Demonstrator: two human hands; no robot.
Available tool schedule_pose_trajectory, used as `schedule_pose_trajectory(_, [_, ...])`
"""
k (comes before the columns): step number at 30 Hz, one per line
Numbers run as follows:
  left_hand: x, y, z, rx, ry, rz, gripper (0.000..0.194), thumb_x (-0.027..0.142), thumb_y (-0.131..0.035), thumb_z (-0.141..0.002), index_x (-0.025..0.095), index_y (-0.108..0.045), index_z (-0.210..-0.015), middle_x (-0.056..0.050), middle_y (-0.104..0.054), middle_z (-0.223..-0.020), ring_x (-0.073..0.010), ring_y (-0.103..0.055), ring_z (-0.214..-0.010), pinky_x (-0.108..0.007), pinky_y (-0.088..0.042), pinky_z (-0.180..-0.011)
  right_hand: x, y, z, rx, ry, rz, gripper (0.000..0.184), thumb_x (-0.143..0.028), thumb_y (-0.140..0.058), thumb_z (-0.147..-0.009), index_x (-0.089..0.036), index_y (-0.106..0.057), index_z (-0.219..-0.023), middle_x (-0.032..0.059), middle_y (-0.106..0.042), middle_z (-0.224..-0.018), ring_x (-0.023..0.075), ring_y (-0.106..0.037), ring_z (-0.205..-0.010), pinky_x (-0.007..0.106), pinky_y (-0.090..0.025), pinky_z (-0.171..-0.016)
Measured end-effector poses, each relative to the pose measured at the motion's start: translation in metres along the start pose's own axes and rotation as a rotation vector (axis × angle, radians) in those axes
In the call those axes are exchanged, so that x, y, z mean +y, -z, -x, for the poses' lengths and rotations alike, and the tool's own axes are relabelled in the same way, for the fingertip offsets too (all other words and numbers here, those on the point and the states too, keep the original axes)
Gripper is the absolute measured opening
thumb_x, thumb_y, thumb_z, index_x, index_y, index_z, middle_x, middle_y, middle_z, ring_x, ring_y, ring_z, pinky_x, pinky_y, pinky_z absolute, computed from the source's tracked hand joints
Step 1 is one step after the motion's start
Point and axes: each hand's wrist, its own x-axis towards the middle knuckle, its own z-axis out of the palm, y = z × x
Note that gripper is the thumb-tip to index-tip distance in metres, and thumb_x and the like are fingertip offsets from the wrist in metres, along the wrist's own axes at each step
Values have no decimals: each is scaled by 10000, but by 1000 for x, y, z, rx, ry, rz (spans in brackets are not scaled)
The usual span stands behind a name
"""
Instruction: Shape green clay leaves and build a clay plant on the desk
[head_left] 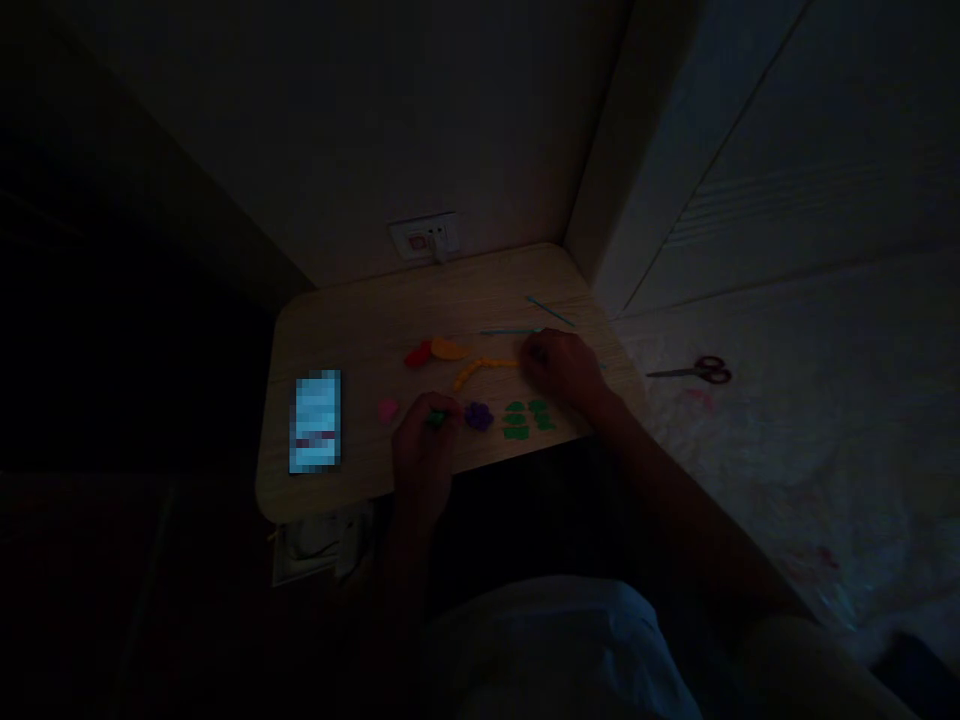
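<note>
In the dim head view, my left hand (421, 445) is closed in a pinch on a small green piece (437, 417), near the table's front edge. Just right of those fingertips lies a purple cluster of small round bits (478, 416). Flat green leaf-like pieces (516, 420) rest in rows further right. My right hand (564, 366) has its fingers curled down at the right end of an orange bumpy strip (480, 366); what they hold, if anything, is hidden. Behind the strip are a red lump (418, 354) and an orange lump (448, 349), touching. A pink piece (388, 410) lies left of my left hand.
Thin bluish sticks (551, 311) lie at the back right of the small wooden table (360, 320). A lit phone-like screen (315, 421) is at its left. Scissors (697, 371) lie on plastic sheeting (810, 440) to the right. A socket (424, 238) is on the wall behind.
</note>
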Motion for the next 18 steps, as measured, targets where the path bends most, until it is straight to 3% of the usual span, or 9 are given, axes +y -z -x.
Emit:
schedule_pose_trajectory(3, [-2,1,1,19,-4,43,32,218,-675,-852,218,-706,-861,0,-677,-797,-163,-605,-757,-291,-483,-754,5,1,1,75,-17,-40,254,-235,-569,-993,-168,-807,-1049,130,-811,-1054,271,-731,-937,350,-505,-812])
schedule_pose_trajectory(6, [-2,0,3,-6,17,148,147,235,-655,-888,214,-738,-1007,-2,-685,-819,-144,-580,-708,-273,-491,-706,7,1,3,101,-20,-48,241,-248,-591,-988,-168,-813,-1034,129,-820,-1048,281,-738,-937,356,-506,-794])
schedule_pose_trajectory(12, [-3,-12,8,-60,146,367,288,310,-791,-881,195,-755,-1143,-58,-791,-974,-172,-728,-797,-304,-594,-758,-2,4,13,204,18,-222,206,-248,-620,-968,-173,-812,-968,107,-822,-971,230,-720,-790,356,-526,-766])
schedule_pose_trajectory(18, [-7,-18,17,-72,319,529,285,328,-920,-770,183,-773,-967,-78,-837,-975,-220,-804,-818,-345,-655,-793,-33,21,42,345,44,-548,158,-300,-667,-962,-212,-796,-935,56,-817,-911,198,-714,-749,323,-546,-692])
